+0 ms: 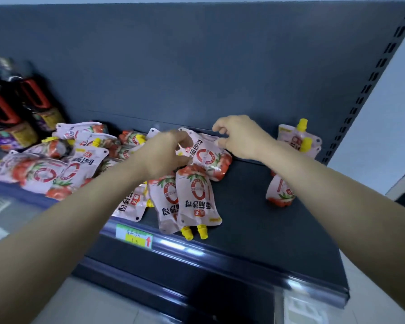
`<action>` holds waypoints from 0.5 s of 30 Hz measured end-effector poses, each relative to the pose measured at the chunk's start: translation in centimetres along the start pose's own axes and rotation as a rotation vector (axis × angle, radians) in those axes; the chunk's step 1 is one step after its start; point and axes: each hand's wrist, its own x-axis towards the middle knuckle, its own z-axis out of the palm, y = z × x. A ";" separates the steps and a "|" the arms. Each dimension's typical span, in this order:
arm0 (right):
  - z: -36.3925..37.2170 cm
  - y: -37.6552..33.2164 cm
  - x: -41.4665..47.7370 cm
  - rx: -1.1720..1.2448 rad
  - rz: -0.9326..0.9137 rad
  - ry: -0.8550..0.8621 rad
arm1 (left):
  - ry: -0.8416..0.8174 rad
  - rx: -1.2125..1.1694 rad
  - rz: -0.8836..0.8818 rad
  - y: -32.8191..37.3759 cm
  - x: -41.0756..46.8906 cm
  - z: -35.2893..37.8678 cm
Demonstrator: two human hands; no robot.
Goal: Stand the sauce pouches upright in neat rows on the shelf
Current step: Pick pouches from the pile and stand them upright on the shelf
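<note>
**Lifting one pouch out of the pile**

On the dark shelf (255, 206) both hands meet at a pink sauce pouch (208, 155) lying tilted near the back panel (197, 66). The left hand (164, 153) pinches its upper left corner, thumb and fingers closed on the film. The right hand (239, 139) hovers at the pouch's right edge with fingers loosely curled and apart; whether they touch it cannot be told.

To do this well, the person should probably lift the pouch clear, turn the yellow spout up, flatten the base and set it beside the standing pouches (297, 141) at the right rear, in line with them.

Most of the stock lies flat: a heap of pouches (56, 169) sprawls at left, and two pouches (187, 199) lie spout-forward at the shelf lip, close to the price tag (135, 236). These could slide off if nudged. Another pouch (279, 190) stands further forward on the right, partly hidden by the right forearm. Dark bottles (17, 108) crowd the far left.
</note>
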 end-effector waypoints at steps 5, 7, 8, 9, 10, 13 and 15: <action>3.5 -1.6 -0.1 -0.101 -0.008 -0.178 | -0.070 0.045 -0.026 -3.2 -2.0 1.3; 4.1 -1.8 -0.3 -0.122 -0.004 -0.200 | -0.080 0.051 -0.021 -3.9 -2.3 1.8; 4.2 -1.8 -0.3 -0.136 -0.006 -0.212 | -0.085 0.065 -0.012 -4.3 -2.3 2.0; 4.5 -1.7 -0.3 -0.152 -0.015 -0.228 | -0.092 0.082 -0.002 -4.6 -2.3 2.2; 4.8 -1.7 -0.4 -0.166 -0.035 -0.249 | -0.099 0.100 0.009 -4.8 -2.4 2.4; 6.3 -1.5 -0.7 -0.231 -0.164 -0.359 | -0.167 0.186 0.065 -5.6 -2.6 3.0; 7.6 -1.6 -1.3 -0.330 -0.251 -0.448 | -0.226 0.232 0.098 -6.0 -2.9 3.3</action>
